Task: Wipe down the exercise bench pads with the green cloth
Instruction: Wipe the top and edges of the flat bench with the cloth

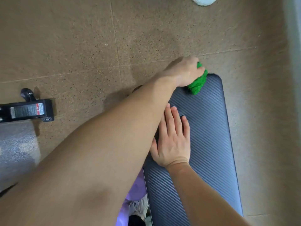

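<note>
Head view: Cloth [197, 84], green and bunched, sits on the far left corner of the pad [211, 136], right at its rounded end. The left hand [184, 71] grips it, fingers curled over the top of the bundle and the knuckles turned away from the camera, so most of the cloth shows below and to the right of the hand. The left forearm runs in from the lower left and crosses above the near left edge of the pad.

The right hand [174, 141] lies flat on the pad about midway along it, palm down, fingers straight and slightly spread, pointing toward the far end. It holds nothing. Its thumb side is tucked just beside the left forearm, which hides part of the index finger. The two hands are well apart along the pad.

The pad is dark grey-blue with fine diagonal ribbing and runs from the bottom edge up toward the cloth, narrowing with distance.

Around it is a brown speckled floor [81, 46] with thin seams. At the left edge lies a black bar [29, 111] carrying printed labels, with a dark knob just beyond it. Below that is a grey patch of flooring [16, 144]. A white object [203, 0] is cut off by the top edge. Something purple [135, 190] shows between the left arm and the pad, too blurred to identify.
</note>
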{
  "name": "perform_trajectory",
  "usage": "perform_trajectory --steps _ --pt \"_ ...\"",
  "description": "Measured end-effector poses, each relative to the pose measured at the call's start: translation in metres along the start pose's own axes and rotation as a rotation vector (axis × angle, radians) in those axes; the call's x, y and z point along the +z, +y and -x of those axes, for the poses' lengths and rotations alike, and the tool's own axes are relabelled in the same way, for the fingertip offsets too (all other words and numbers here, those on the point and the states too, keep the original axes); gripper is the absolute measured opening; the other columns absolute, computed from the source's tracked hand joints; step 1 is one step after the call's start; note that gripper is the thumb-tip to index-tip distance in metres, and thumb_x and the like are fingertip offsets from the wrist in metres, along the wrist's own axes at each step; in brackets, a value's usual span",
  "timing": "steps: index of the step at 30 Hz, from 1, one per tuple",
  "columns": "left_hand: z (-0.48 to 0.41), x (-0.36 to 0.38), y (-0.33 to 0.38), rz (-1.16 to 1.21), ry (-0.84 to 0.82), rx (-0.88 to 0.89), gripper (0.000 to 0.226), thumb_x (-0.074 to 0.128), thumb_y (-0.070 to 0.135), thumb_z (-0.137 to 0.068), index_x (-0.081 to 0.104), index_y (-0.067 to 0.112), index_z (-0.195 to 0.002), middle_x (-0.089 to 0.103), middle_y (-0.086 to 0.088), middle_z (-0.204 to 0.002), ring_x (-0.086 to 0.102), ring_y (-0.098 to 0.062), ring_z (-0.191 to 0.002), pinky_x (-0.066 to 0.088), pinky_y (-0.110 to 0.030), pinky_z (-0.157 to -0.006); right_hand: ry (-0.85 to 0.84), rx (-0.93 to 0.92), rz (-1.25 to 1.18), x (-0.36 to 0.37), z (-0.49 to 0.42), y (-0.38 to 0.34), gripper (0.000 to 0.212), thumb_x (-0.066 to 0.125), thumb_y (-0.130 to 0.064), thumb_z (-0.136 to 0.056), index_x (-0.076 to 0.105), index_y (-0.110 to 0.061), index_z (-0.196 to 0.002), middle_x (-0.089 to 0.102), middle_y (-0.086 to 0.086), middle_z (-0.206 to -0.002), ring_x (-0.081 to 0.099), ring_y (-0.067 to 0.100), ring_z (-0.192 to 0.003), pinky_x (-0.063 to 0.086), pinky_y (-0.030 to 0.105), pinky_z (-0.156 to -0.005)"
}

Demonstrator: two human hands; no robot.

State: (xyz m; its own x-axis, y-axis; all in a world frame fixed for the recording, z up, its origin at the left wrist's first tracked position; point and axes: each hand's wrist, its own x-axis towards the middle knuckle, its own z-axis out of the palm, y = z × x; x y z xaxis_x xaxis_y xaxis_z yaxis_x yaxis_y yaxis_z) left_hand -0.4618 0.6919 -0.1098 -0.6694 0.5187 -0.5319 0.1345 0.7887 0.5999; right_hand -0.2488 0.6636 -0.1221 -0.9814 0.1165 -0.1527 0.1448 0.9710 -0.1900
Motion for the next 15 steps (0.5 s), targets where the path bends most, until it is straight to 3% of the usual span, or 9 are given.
perform_trajectory --steps 3,7,12,15 --pt "-0.013 0.008 0.008 -0.004 0.009 0.054 0.032 0.051 0.05 -0.092 0.059 0.019 -0.094 0.066 -0.004 -0.101 0.061 -0.025 -0.094 0.038 -0.03 -0.071 -0.043 -0.006 0.009 0.002 0.0 0.001 0.084 0.05 -0.052 -0.083 0.033 -0.01 -0.153 0.023 0.009 -0.163 0.011 0.024 -0.152 0.012 0.048 -0.122" --pt "0.004 -0.007 -0.016 0.076 0.031 0.068 0.029 0.059 0.045 -0.086 0.055 0.02 -0.073 0.059 0.005 -0.073 0.06 -0.021 -0.08 0.036 -0.028 -0.064 -0.03 0.008 0.015 -0.002 -0.002 -0.002 0.088 0.052 -0.05 -0.079 0.028 -0.012 -0.154 0.021 0.008 -0.163 0.018 0.025 -0.151 0.014 0.047 -0.121" --pt "0.069 -0.027 -0.086 0.191 0.195 -0.065 0.021 0.058 0.036 -0.088 0.065 0.017 -0.088 0.064 0.002 -0.074 0.057 -0.015 -0.069 0.038 -0.027 -0.063 -0.024 0.0 0.03 -0.003 -0.001 -0.002 0.088 0.052 -0.05 -0.079 0.028 -0.011 -0.154 0.022 0.008 -0.163 0.021 0.026 -0.151 0.016 0.048 -0.12" --pt "0.101 -0.012 -0.099 0.267 0.417 -0.17 0.021 0.059 0.037 -0.089 0.065 0.025 -0.105 0.07 0.003 -0.089 0.061 -0.015 -0.082 0.044 -0.026 -0.071 -0.013 -0.006 0.035 -0.002 0.0 -0.002 0.087 0.051 -0.05 -0.08 0.028 -0.011 -0.154 0.021 0.008 -0.163 0.02 0.026 -0.151 0.016 0.048 -0.12"
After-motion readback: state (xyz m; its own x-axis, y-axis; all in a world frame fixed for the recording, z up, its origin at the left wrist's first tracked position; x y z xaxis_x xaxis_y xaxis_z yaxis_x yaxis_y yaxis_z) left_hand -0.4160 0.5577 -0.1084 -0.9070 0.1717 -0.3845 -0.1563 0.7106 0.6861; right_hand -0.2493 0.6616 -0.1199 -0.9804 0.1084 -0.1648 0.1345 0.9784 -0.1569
